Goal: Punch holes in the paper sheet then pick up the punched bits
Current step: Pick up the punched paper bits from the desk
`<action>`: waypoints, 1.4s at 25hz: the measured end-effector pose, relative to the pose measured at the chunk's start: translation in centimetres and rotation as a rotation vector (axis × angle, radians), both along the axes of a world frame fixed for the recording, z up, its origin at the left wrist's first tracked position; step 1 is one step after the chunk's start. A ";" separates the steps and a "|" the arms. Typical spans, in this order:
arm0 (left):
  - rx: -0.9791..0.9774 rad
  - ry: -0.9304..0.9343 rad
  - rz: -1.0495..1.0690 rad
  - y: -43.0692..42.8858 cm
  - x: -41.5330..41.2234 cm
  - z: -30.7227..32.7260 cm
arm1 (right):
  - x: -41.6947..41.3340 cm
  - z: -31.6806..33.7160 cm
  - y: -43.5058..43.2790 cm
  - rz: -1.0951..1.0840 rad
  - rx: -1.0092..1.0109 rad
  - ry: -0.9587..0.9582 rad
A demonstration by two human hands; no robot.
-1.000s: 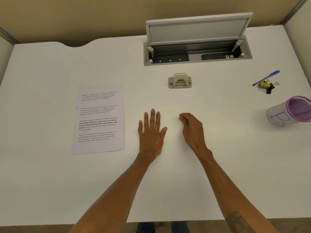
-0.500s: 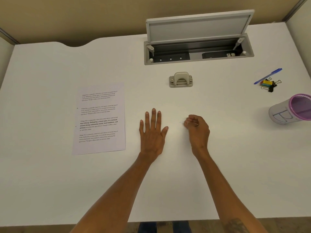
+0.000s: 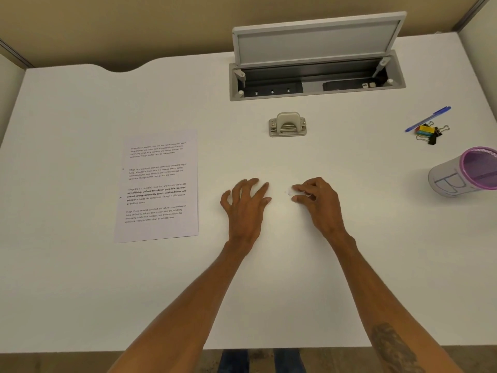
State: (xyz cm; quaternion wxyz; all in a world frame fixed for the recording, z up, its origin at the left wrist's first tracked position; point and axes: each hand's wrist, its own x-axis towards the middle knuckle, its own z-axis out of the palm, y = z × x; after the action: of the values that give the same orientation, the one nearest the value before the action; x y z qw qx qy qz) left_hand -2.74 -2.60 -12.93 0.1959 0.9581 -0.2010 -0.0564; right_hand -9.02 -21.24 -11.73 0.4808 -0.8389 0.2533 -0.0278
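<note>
The printed paper sheet (image 3: 158, 184) lies flat at the left of the white table (image 3: 80, 292), with two small punched holes near its left edge. The grey hole punch (image 3: 287, 124) stands beyond my hands, untouched. My left hand (image 3: 246, 203) rests arched on the table with its fingers spread and holds nothing. My right hand (image 3: 317, 200) sits to its right, thumb and forefinger a little apart and the other fingers curled. A faint white punched bit (image 3: 289, 192) lies on the table just off those fingertips. Whether the curled fingers hold bits is hidden.
An open grey cable tray (image 3: 317, 84) with its lid raised is set into the table's far side. At the right lie a blue pen (image 3: 427, 119) and coloured binder clips (image 3: 429, 133). A purple-rimmed mesh cup (image 3: 462, 173) lies on its side at the right edge.
My left hand has gone from flat to arched with its fingers spread. My right hand has loosened from a closed pinch, with thumb and forefinger now slightly apart.
</note>
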 end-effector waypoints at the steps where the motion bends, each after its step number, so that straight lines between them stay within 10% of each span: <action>1: -0.057 0.004 0.018 -0.4 -0.1 0.3 | 0.0 -0.3 0.1 -0.001 -0.011 0.001; 10: -0.552 0.319 0.180 -0.6 1.8 -0.3 | 0.7 -1.3 1.2 -0.036 -0.113 -0.067; 18: -0.420 0.292 0.148 -1.8 1.1 0.8 | 1.0 -1.1 1.7 0.066 -0.323 -0.084; 27: -0.311 0.168 0.064 -4.5 0.8 1.4 | -1.3 0.7 -0.9 -0.535 0.976 -0.201; 35: -0.079 0.075 0.020 -5.3 0.3 0.8 | -1.2 1.1 -0.8 -0.550 1.221 -0.166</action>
State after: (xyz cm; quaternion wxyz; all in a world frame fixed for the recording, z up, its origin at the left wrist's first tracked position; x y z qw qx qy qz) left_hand -2.41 -7.89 -12.15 0.2413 0.9489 -0.1858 -0.0824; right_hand -10.23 -22.01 -10.60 0.8620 -0.3168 0.3902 -0.0653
